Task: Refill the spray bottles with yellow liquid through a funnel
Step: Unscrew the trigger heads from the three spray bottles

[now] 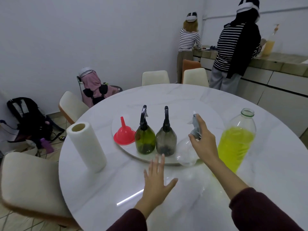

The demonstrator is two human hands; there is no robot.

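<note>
Three spray bottles stand on a round turntable point(208, 114) on the white table: a green one point(144, 140), a smoky grey one point(166, 140) and a clear one point(186, 152) with a grey spray head. A red funnel point(124, 134) sits upside down at the left of the green bottle. A big open bottle of yellow liquid point(236, 144) stands at the right. My right hand point(202, 139) reaches to the clear bottle's spray head, fingers around its neck. My left hand point(157, 177) hovers flat over the table, fingers spread, holding nothing.
A paper towel roll point(86, 145) stands at the table's left. Cream chairs point(155, 77) ring the table. Two people in striped tops stand at a counter point(275, 64) at the back right. Bags lie on the floor at the left.
</note>
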